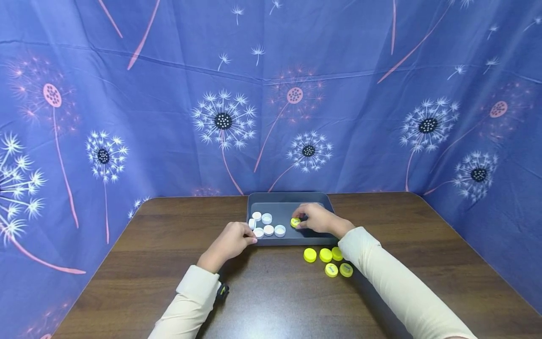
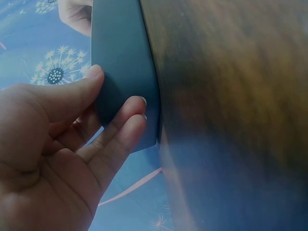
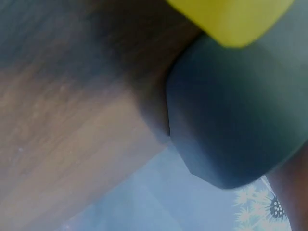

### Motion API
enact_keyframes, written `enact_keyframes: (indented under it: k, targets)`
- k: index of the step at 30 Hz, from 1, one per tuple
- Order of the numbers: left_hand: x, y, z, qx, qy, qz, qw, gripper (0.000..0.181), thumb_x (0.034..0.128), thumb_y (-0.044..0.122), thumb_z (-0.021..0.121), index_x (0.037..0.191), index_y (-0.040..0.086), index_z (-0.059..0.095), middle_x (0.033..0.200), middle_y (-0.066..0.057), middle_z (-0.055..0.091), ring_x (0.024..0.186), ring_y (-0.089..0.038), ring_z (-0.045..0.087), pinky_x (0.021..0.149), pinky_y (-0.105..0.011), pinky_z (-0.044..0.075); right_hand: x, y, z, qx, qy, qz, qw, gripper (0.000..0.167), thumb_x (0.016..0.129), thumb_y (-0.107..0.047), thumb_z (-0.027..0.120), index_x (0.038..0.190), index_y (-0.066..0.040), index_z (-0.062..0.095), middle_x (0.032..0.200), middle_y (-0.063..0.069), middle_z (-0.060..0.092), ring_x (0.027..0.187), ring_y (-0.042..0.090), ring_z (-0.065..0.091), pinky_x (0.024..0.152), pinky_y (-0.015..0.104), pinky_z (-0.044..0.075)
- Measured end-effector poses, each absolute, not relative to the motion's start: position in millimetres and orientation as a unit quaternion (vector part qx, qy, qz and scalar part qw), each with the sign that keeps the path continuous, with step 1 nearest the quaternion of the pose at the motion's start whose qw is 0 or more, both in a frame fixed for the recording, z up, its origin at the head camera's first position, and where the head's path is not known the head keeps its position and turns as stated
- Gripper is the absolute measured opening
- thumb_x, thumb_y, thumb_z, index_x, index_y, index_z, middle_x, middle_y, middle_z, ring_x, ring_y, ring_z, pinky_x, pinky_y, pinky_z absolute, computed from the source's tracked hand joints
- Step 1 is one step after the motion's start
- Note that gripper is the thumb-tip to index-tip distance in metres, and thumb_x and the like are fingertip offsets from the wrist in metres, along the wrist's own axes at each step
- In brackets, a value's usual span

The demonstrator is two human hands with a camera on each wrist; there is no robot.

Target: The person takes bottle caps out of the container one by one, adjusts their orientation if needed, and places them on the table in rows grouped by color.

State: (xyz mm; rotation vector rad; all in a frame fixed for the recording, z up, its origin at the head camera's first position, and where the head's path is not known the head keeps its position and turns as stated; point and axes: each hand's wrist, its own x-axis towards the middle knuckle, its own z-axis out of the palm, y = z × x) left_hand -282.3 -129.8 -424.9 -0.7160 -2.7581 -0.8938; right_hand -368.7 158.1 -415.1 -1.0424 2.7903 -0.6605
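Note:
A dark grey tray stands near the table's back edge. My left hand grips its front left corner; in the left wrist view the thumb presses the rim and fingertips lie against the outer wall of the tray. Over the tray's middle, my right hand pinches a yellow bottle cap. Several white bottle caps lie in the tray's left part, one of them on its edge. In the right wrist view the right hand's fingers are hardly seen.
Several yellow bottle caps lie on the brown wooden table in front of the tray, beneath and beside the right sleeve. A blurred yellow cap shows close to the right wrist camera. A blue flowered cloth hangs behind the table.

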Motion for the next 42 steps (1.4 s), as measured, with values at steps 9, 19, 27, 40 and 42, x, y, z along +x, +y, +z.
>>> enact_keyframes:
  k: [9, 19, 27, 40, 42]
  targets:
    - [-283.3, -127.5, -425.4, -0.239, -0.921, -0.298, 0.071, 0.007, 0.0859, 0.005, 0.076, 0.079, 0.006, 0.077, 0.078, 0.004, 0.069, 0.078, -0.013, 0.063, 0.075, -0.033, 0.052, -350.3, 175.5, -404.2, -0.337, 0.902, -0.269, 0.012, 0.025, 0.088, -0.009, 0.076, 0.112, -0.006, 0.071, 0.103, -0.001, 0.066, 0.096, 0.017, 0.063, 0.084, 0.037, 0.055]
    - [-282.8, -129.6, -426.2, -0.238, -0.92, -0.301, 0.077, 0.006, 0.0855, 0.005, 0.076, 0.08, 0.006, 0.077, 0.078, 0.004, 0.07, 0.079, -0.014, 0.065, 0.076, -0.034, 0.053, -323.7, 193.8, -394.9, -0.317, 0.886, -0.339, -0.02, 0.03, 0.085, -0.007, 0.079, 0.113, -0.008, 0.072, 0.108, -0.003, 0.066, 0.095, 0.016, 0.063, 0.079, 0.032, 0.055]
    - [-282.6, -129.8, -427.1, -0.237, -0.921, -0.302, 0.071, 0.007, 0.0864, 0.004, 0.075, 0.081, 0.006, 0.077, 0.08, 0.003, 0.071, 0.08, -0.014, 0.066, 0.077, -0.034, 0.054, -300.6, 199.3, -391.0, -0.316, 0.881, -0.352, -0.032, 0.029, 0.084, -0.009, 0.08, 0.111, -0.013, 0.072, 0.104, -0.009, 0.065, 0.091, 0.017, 0.064, 0.077, 0.033, 0.055]
    - [-282.1, -129.0, -426.3, -0.238, -0.921, -0.296, 0.079, 0.007, 0.0854, 0.004, 0.076, 0.079, 0.007, 0.077, 0.079, 0.003, 0.07, 0.079, -0.014, 0.066, 0.076, -0.034, 0.054, -268.7, 200.5, -393.9, -0.373, 0.855, -0.358, -0.04, 0.028, 0.081, -0.005, 0.081, 0.107, -0.012, 0.073, 0.103, -0.006, 0.067, 0.083, 0.017, 0.064, 0.072, 0.029, 0.054]
    - [-281.9, -129.1, -426.0, -0.239, -0.921, -0.298, 0.08, 0.007, 0.0854, 0.004, 0.076, 0.079, 0.007, 0.077, 0.079, 0.003, 0.071, 0.079, -0.014, 0.066, 0.076, -0.034, 0.054, -265.1, 201.2, -395.4, -0.38, 0.853, -0.355, -0.039, 0.028, 0.081, -0.004, 0.08, 0.107, -0.011, 0.073, 0.102, -0.006, 0.067, 0.083, 0.019, 0.063, 0.071, 0.029, 0.053]
